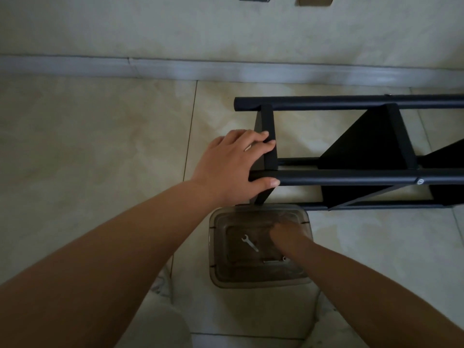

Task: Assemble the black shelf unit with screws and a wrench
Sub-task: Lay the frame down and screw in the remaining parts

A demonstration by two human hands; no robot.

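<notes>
From the head camera, the black shelf unit [364, 156] lies on its side on the tiled floor [100, 146], its long tubes running off to the right and its left end close to the middle of the view. The left hand [233, 162] grips that left end: fingers curl over the short cross panel and the thumb hooks under the near tube, so the frame is held steady. One screw head [420, 181] already shows on the near tube further right.

Just near of the frame sits a clear plastic tub [216, 247]. The right hand [283, 237] reaches down into it at the right side; motion blur hides the fingers, so I cannot tell whether they pinch anything. The wrench [249, 243] lies loose on the tub floor to the left of that hand, and a small piece of hardware [272, 261], likely a screw, lies nearer, beside the wrist.

The step in hand looks like fetching a fastener or tool. The next move calls for lifting a piece cleanly out of the tub and bringing it to a joint at the held end while the left hand keeps the frame from rolling.
</notes>
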